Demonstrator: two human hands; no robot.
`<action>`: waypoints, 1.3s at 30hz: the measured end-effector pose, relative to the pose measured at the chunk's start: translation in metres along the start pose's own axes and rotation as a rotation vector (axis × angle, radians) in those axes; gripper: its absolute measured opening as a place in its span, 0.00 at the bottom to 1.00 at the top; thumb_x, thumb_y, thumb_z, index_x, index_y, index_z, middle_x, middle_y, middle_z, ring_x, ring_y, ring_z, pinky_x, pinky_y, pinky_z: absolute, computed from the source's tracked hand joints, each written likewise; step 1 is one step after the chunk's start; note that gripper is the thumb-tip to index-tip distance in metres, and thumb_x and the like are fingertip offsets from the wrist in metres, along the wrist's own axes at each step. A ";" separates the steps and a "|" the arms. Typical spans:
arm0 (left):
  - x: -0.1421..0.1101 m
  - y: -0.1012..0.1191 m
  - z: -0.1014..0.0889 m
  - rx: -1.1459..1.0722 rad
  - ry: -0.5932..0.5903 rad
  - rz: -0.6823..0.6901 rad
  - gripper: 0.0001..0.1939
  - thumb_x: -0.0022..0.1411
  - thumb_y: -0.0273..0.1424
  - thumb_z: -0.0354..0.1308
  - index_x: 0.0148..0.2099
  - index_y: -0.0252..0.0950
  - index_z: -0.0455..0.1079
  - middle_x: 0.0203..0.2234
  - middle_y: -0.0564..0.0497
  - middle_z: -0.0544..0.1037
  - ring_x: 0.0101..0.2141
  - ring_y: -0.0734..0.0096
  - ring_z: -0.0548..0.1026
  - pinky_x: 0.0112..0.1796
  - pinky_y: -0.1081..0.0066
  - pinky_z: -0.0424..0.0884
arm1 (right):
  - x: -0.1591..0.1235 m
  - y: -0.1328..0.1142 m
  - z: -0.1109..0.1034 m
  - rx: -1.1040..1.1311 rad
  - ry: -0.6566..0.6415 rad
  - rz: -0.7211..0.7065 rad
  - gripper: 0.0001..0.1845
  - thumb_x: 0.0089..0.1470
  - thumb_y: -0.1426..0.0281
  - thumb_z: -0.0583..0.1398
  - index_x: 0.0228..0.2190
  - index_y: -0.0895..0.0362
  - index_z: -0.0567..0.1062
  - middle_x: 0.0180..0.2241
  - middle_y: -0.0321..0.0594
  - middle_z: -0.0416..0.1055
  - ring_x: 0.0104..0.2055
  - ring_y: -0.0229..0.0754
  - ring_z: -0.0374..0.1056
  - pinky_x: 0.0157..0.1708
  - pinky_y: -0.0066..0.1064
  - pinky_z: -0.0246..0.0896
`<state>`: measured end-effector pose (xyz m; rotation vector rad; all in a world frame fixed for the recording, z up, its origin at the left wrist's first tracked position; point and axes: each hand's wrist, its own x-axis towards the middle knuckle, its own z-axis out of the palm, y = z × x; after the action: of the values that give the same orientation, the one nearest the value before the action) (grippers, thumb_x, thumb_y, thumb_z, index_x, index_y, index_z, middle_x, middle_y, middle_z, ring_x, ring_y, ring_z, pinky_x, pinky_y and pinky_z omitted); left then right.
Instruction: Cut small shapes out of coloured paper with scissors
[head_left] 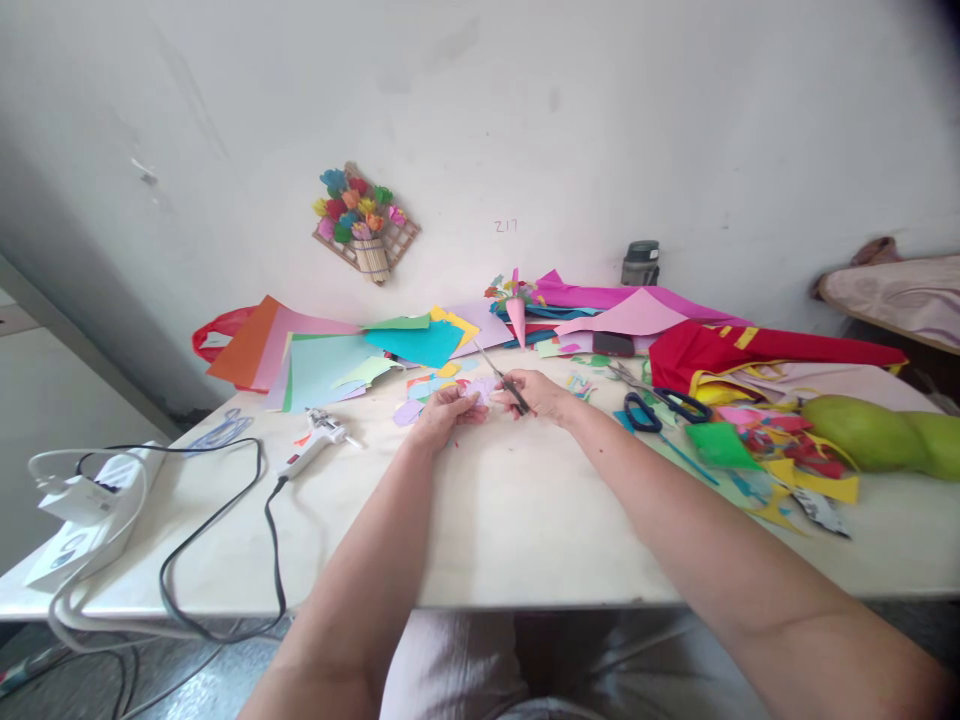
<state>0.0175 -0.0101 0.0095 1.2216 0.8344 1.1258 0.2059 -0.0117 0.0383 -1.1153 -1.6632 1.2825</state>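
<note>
Pinched in my left hand [444, 413] is a small lilac paper piece [478, 393], close over the table. My right hand [541, 394] grips a pair of scissors [514, 393], whose blades point up and away to the left, just beyond the lilac paper. Whether the blades touch the paper I cannot tell. Cut paper shapes [429, 386] in blue, yellow and lilac lie just behind my left hand. Small pale paper bits [579, 384] lie right of my right hand.
A glue gun [311, 445] lies left, its black cord running toward a power strip [97, 520]. Coloured paper sheets [315, 360] line the back. Larger scissors [660, 398], paper scraps [795, 440] and green fruit [862, 432] lie right. A pink paper cone [516, 318] with flowers stands behind.
</note>
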 end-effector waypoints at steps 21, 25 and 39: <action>0.000 0.001 -0.005 0.010 0.035 0.019 0.15 0.44 0.36 0.66 0.28 0.31 0.68 0.24 0.47 0.78 0.26 0.68 0.77 0.33 0.69 0.72 | -0.002 0.000 -0.008 -0.236 -0.214 0.044 0.18 0.47 0.57 0.62 0.26 0.60 0.66 0.18 0.33 0.67 0.14 0.30 0.62 0.09 0.19 0.46; -0.001 0.001 -0.004 0.001 0.041 0.012 0.15 0.43 0.36 0.67 0.27 0.32 0.67 0.23 0.48 0.77 0.26 0.68 0.77 0.33 0.68 0.72 | -0.003 -0.001 -0.007 -0.238 -0.205 0.045 0.18 0.47 0.57 0.62 0.26 0.59 0.65 0.17 0.32 0.66 0.13 0.29 0.60 0.09 0.19 0.45; -0.002 0.003 -0.003 -0.023 0.049 0.020 0.14 0.43 0.35 0.67 0.28 0.31 0.68 0.23 0.49 0.77 0.27 0.67 0.77 0.35 0.67 0.72 | 0.000 0.003 -0.006 -0.218 -0.139 0.038 0.20 0.41 0.57 0.65 0.26 0.59 0.68 0.15 0.31 0.63 0.12 0.29 0.58 0.09 0.20 0.44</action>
<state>0.0135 -0.0114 0.0117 1.1895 0.8454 1.1824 0.2121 -0.0088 0.0364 -1.2136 -1.9307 1.2486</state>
